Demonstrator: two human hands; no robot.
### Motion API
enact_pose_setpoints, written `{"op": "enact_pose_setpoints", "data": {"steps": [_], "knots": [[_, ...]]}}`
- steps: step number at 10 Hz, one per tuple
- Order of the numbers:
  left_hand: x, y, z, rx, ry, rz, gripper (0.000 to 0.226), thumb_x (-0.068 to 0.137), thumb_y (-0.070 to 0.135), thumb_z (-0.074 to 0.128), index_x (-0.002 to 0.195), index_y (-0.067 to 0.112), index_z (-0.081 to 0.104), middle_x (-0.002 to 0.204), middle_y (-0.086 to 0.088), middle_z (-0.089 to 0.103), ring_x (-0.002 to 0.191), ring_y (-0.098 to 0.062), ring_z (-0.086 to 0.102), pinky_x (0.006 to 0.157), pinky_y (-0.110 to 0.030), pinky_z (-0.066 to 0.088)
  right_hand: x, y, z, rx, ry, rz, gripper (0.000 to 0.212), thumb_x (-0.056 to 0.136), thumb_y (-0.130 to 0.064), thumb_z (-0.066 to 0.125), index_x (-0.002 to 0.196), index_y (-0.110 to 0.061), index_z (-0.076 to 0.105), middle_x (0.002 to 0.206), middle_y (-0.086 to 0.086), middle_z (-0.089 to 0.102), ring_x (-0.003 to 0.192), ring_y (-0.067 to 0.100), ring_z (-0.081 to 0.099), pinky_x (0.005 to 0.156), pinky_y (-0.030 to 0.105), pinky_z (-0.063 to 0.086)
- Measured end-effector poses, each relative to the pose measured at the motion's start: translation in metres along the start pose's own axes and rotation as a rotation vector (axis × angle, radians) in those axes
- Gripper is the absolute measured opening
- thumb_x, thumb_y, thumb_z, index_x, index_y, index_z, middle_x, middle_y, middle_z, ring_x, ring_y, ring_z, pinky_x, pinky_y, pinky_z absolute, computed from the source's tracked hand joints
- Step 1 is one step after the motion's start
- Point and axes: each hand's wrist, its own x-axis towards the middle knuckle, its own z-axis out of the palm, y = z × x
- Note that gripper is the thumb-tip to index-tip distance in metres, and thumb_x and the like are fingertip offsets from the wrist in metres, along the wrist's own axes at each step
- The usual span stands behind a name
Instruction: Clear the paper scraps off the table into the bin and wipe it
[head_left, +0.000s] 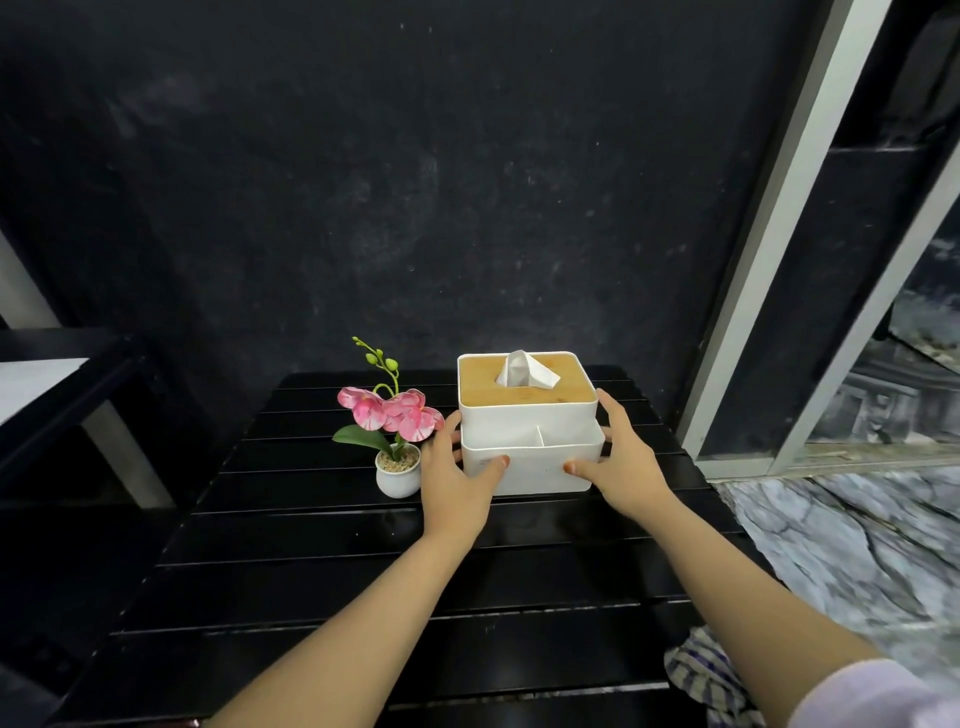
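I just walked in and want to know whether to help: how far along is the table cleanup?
No paper scraps show on the black slatted table, so clearing looks done. Right now the left hand and right hand grip the sides of the white tissue box beside the small potted orchid. A checked cloth lies at the near right edge; whether wiping happened can't be told.
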Motion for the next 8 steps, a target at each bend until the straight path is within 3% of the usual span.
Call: {"op": "enact_pose_setpoints", "data": {"steps": [4, 6, 7, 8], "knots": [[0.002, 0.000, -0.001, 0.018, -0.003, -0.013, 0.070, 0.074, 0.013, 0.074, 0.134, 0.026, 0.041, 0.131, -0.003, 0.046, 0.107, -0.015, 0.053, 0.094, -0.035, 0.049, 0.003, 0.004, 0.000, 0.001, -0.012, 0.002, 0.087, 0.077, -0.011, 0.071, 0.142, -0.029, 0.017, 0.144, 0.004, 0.041, 0.129, 0.026, 0.041, 0.107, 0.051, 0.037], [-0.005, 0.000, -0.010, 0.070, -0.057, -0.049, 0.074, 0.077, 0.017, 0.073, 0.139, 0.022, 0.035, 0.130, 0.001, 0.049, 0.111, -0.014, 0.051, 0.096, -0.033, 0.047, -0.002, 0.007, 0.000, -0.016, -0.057, 0.035, 0.096, 0.076, -0.015, 0.072, 0.144, -0.029, 0.007, 0.147, 0.004, 0.037, 0.129, 0.028, 0.043, 0.107, 0.049, 0.037], [-0.016, -0.001, -0.029, 0.157, -0.041, -0.092, 0.064, 0.079, 0.020, 0.072, 0.135, 0.021, 0.042, 0.118, 0.006, 0.052, 0.106, -0.012, 0.052, 0.091, -0.027, 0.043, -0.011, 0.010, -0.006, -0.017, -0.067, 0.096, 0.097, 0.076, -0.019, 0.073, 0.145, -0.030, 0.006, 0.146, 0.007, 0.040, 0.121, 0.030, 0.051, 0.105, 0.047, 0.038], [-0.048, 0.006, -0.064, 0.186, -0.060, -0.071, 0.034, 0.083, 0.014, 0.066, 0.114, 0.024, 0.059, 0.102, 0.006, 0.062, 0.087, -0.006, 0.059, 0.081, -0.021, 0.047, -0.033, 0.015, -0.019, -0.027, 0.005, 0.107, 0.083, 0.079, -0.020, 0.070, 0.144, -0.028, 0.019, 0.142, 0.006, 0.045, 0.121, 0.028, 0.051, 0.102, 0.043, 0.041]]}}
